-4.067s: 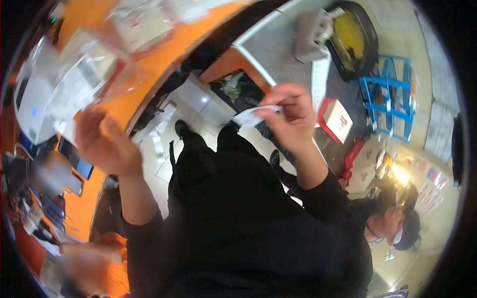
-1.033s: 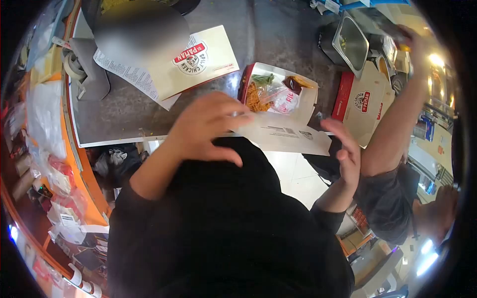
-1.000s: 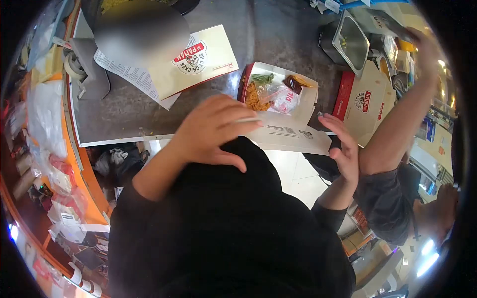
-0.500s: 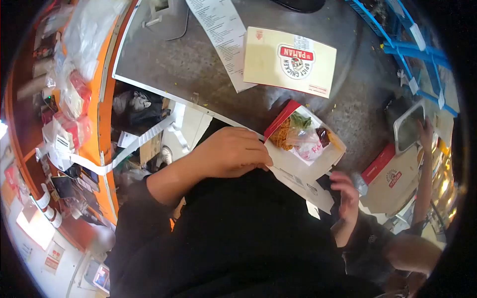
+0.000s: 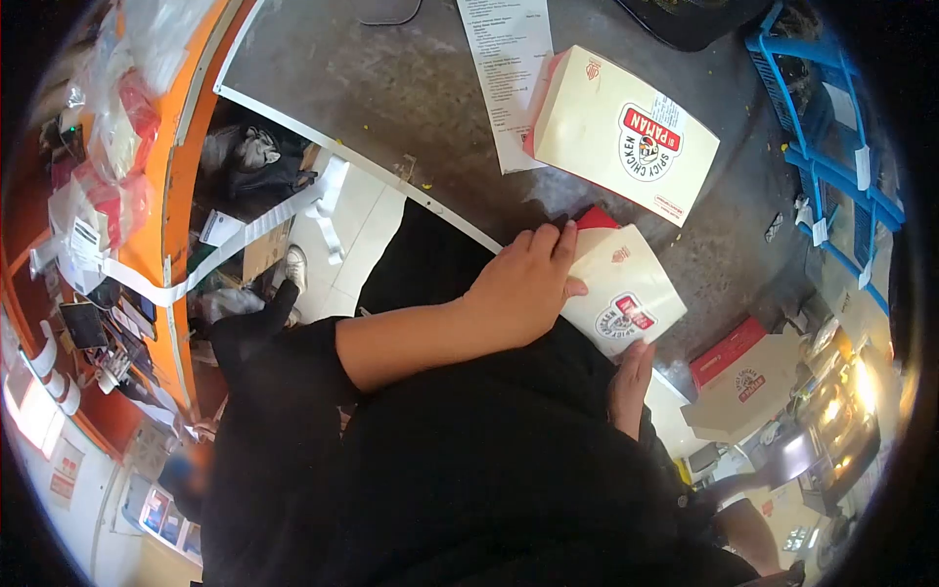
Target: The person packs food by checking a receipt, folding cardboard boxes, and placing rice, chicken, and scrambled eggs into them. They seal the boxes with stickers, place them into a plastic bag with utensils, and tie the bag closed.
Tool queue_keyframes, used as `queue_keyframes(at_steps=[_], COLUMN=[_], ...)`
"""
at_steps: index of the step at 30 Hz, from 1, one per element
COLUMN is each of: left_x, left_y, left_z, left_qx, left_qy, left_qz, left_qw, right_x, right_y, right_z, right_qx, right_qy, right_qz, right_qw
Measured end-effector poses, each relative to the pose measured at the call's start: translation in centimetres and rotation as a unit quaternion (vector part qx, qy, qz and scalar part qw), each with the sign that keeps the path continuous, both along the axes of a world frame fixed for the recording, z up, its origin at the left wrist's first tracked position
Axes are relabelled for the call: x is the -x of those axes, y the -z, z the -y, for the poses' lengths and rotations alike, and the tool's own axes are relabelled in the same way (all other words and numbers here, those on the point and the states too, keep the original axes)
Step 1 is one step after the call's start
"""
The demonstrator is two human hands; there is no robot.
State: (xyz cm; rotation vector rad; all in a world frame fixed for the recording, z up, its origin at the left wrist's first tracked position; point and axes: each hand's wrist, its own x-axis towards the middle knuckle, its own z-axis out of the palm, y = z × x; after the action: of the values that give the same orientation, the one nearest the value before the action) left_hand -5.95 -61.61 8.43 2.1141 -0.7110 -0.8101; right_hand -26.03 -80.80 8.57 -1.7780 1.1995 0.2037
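Note:
A cream cardboard food box [image 5: 631, 274] with a red side and a chicken logo lies lid down at the table's near edge; its contents are hidden. My left hand [image 5: 528, 284] grips its left edge, with fingers over the red side and thumb against the lid. At the front edge, my right hand [image 5: 631, 386] holds the box with the thumb up by the logo; its other fingers are mostly out of sight. Behind stands a larger closed box [image 5: 597, 127] of the same print, beside a long printed receipt [image 5: 504, 88].
To the right is an open box [image 5: 748, 386] with a red side. A blue rack [image 5: 831, 161] stands at the far right. An orange counter [image 5: 181, 196] with bagged goods is on the left, a white strap [image 5: 235, 245] hanging by it. Another person is partly visible at lower right.
The lid has swung over, covering the fried chicken and packets. My left hand has moved right onto the box's edge, and my right hand has come to its front. The view has shifted.

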Motion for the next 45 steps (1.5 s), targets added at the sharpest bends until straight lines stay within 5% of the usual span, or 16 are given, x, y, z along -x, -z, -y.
queue_keyframes(at_steps=[5,9,12,16,20,21,24,28,31,45], left_x=[-1.8,-1.8,-1.9,-1.9,-2.0,-2.1,-0.8,-0.9,-1.1,-1.0], left_y=[-0.5,-2.0,-3.8,-3.2,-2.6,-2.7,-0.8,0.8,0.9,1.4], left_z=[0.1,-0.7,-0.9,-0.5,1.0,1.5,2.7,4.4,4.6,4.7], left_qx=[-0.023,0.074,0.123,0.023,-0.105,-0.131,0.075,0.093,0.106,0.129], left_qy=[-0.016,-0.074,-0.100,-0.056,-0.003,-0.009,0.012,0.031,0.020,-0.014], left_qz=[-0.130,-0.166,-0.123,-0.066,0.043,0.068,0.409,0.400,0.373,0.439], left_qw=[0.991,0.981,0.980,0.996,0.994,0.989,0.909,0.911,0.921,0.889], right_x=[-6.9,-5.7,-5.8,-3.7,-4.8,-8.2,-10.4,-12.3,-11.8,-12.4], right_y=[-3.8,-3.9,-5.6,-3.2,-0.6,-1.3,-0.3,-0.4,0.3,0.5], right_z=[-0.3,0.4,0.3,1.7,3.0,-0.4,-0.3,0.3,0.4,0.5], right_qx=[-0.139,-0.026,-0.075,-0.098,0.104,0.295,0.439,0.511,0.421,0.469], right_qy=[0.030,0.003,0.009,-0.043,-0.167,-0.121,-0.222,-0.323,-0.281,-0.272], right_qz=[0.033,0.046,0.051,0.055,-0.142,0.008,0.170,0.144,0.156,0.255], right_qw=[0.989,0.999,0.996,0.993,0.970,0.948,0.854,0.784,0.848,0.800])
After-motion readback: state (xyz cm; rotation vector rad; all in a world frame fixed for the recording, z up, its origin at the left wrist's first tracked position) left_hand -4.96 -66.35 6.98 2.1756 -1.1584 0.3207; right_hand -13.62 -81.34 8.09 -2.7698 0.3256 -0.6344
